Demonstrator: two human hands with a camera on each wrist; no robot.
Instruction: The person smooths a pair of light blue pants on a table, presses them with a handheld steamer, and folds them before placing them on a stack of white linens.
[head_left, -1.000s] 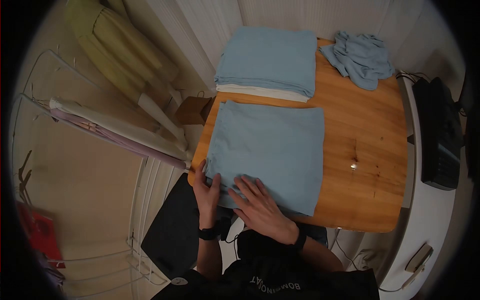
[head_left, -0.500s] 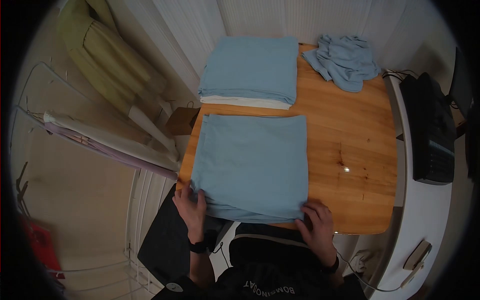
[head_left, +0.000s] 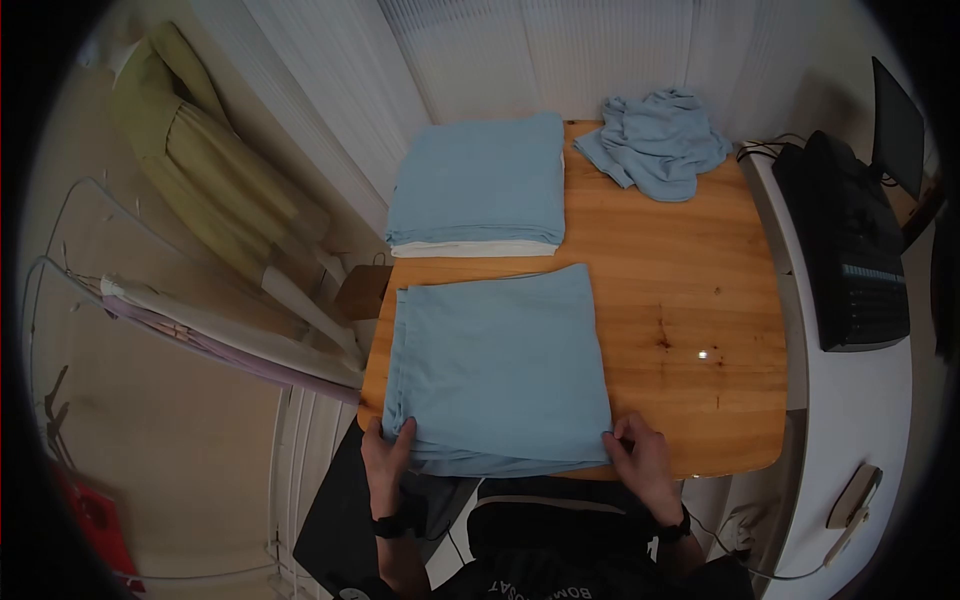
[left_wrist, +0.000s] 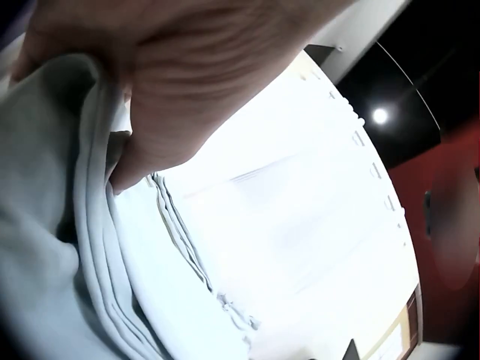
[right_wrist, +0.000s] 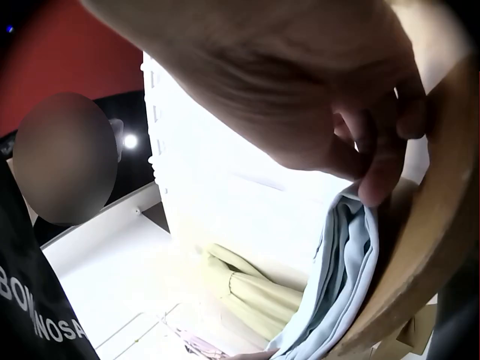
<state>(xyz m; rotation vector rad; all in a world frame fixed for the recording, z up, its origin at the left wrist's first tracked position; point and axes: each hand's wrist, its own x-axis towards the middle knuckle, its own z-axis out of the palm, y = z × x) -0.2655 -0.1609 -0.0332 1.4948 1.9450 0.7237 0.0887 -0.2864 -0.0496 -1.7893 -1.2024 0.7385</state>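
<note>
A light-blue cloth (head_left: 495, 370), folded into a neat square with several layers, lies at the near side of the wooden table (head_left: 700, 420). My left hand (head_left: 388, 460) pinches its near left corner, thumb on top; the left wrist view shows the hand (left_wrist: 180, 82) over the bunched layers (left_wrist: 97, 225). At the near right corner, my right hand (head_left: 645, 465) pinches the cloth between thumb and curled fingers. In the right wrist view, the fingertips (right_wrist: 379, 184) meet the end of the folded edge (right_wrist: 337, 277), beside the table's rim.
Behind the square stands a stack of folded blue cloths (head_left: 480, 180) with a white layer (head_left: 480, 249) below. A crumpled blue cloth (head_left: 660, 145) lies at the back right. A white desk with a black keyboard (head_left: 855, 270) borders the right; a drying rack (head_left: 200, 335) stands left.
My right hand has gone from the cloth's front middle to its near right corner and pinches there. My left hand has stayed at the left corner. The cloth's far edge now slants.
</note>
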